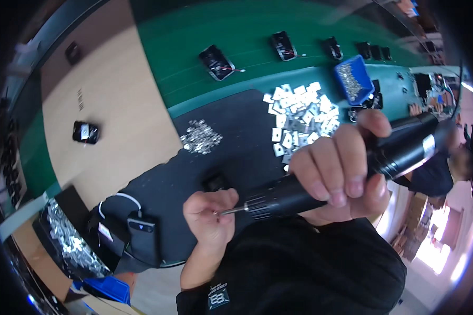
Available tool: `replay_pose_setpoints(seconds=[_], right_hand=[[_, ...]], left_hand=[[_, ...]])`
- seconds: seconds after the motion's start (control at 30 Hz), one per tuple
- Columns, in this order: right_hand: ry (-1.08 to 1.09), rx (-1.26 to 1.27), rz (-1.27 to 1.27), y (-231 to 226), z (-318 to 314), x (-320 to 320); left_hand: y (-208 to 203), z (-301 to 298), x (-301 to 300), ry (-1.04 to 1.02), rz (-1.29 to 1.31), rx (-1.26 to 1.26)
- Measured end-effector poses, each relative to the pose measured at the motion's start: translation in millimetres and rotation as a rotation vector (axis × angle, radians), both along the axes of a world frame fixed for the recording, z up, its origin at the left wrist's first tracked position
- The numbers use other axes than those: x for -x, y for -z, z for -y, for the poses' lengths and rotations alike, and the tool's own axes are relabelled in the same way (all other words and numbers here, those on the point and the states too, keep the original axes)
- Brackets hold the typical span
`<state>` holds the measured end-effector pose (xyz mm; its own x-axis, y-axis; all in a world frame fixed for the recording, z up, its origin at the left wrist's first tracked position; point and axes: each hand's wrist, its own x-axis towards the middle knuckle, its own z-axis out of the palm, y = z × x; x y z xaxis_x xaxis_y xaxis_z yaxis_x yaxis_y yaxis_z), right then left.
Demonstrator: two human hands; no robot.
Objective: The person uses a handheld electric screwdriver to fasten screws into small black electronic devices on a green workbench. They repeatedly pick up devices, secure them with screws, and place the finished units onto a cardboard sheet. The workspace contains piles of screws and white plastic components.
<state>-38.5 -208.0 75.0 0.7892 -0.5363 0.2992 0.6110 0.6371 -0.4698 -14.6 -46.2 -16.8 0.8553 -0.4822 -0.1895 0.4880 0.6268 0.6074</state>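
A black electric screwdriver [284, 198] lies across my right hand [347, 163], whose fingers wrap round its barrel. Its thin metal bit [232, 211] points left and reaches my left hand [209, 215]. There the thumb and fingers are pinched together around the bit's tip; whatever small piece they hold is too small to make out. Just beyond the left hand, a small black part [215, 181] rests on the dark mat [242, 131]. A heap of small shiny metal pieces [201, 137] and a spread of square white-silver plates [305, 113] lie farther off on the mat.
Black housings with wires [216, 63] stand along the green belt [178, 31]. A blue bin [355, 79] of small metal parts is at the back right. On the left are cardboard [115, 105] with a black unit [86, 132], a box of metal strips [73, 241] and a black device [142, 236].
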Motion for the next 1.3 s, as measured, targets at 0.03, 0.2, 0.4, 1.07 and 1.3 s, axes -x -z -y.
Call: replay_pose_setpoints(seconds=[0.03,0.2,0.4,1.07,1.3], right_hand=[[-0.011,0.036,0.003,-0.8,-1.5,-0.5],[-0.054,0.121,-0.006,3.1,-11.2,-6.6],[-0.038,0.238,0.004,6.1,-13.1,-7.0],[-0.057,0.524,-0.035,41.0,-9.8,-6.4],[0.011,0.597,-0.140,65.2,-25.5,-5.2]], left_hand=[[1.8,-1.2,1.3,0.016,-0.040,0.049],[-1.1,-5.6,3.6,-0.027,-0.084,0.065],[-2.5,-3.6,5.5,-0.038,-0.119,0.040],[15.0,-61.0,-34.1,0.320,1.206,-1.209],[20.7,-42.7,-32.4,0.256,1.236,-1.268]])
